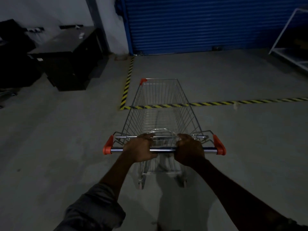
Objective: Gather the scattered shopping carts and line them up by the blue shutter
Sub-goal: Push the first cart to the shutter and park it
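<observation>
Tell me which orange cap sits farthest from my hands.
The cap on the cart's front left corner; the other two end the handle.

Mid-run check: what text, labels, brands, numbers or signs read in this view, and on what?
None can be read.
shopping cart: no brand or number shows on its handle or red caps.
blue shutter: plain slats.
floor tape: yellow-black stripes only.
dark cabinets: small pale tags, too blurred to read.

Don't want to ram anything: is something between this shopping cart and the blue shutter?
Nothing visible does. Only flat yellow-black hazard tape marks the floor between the shopping cart and the blue shutter; the black cabinets stand off left, the white rack off right.
</observation>
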Action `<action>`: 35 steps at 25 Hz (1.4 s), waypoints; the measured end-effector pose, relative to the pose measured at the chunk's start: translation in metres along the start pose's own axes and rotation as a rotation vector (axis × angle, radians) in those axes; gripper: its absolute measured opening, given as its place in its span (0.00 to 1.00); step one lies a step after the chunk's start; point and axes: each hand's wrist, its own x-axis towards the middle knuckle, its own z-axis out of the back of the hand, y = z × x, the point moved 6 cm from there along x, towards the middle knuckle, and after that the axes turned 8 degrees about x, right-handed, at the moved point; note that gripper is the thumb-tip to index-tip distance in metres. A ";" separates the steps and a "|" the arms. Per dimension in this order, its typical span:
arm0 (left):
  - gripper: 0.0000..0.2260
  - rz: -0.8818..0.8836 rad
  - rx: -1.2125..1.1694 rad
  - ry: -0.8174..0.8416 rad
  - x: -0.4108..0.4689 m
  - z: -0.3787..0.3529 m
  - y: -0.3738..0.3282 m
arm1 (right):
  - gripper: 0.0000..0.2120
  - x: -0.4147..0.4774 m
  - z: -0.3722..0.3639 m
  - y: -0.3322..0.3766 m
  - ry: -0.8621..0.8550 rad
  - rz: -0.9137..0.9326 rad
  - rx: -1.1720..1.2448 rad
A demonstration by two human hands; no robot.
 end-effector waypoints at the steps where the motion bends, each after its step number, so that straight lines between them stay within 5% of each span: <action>1: 0.24 -0.005 -0.007 0.015 0.018 -0.002 0.011 | 0.20 0.019 0.000 -0.003 0.042 -0.025 -0.009; 8: 0.36 0.003 0.019 0.042 0.150 -0.014 0.089 | 0.18 0.165 -0.004 -0.036 0.116 -0.058 -0.106; 23: 0.21 0.098 0.039 -0.010 0.408 -0.003 0.202 | 0.12 0.449 0.005 -0.121 0.035 0.081 -0.150; 35: 0.25 0.054 0.026 -0.070 0.599 -0.005 0.340 | 0.20 0.681 -0.017 -0.154 0.023 0.056 -0.069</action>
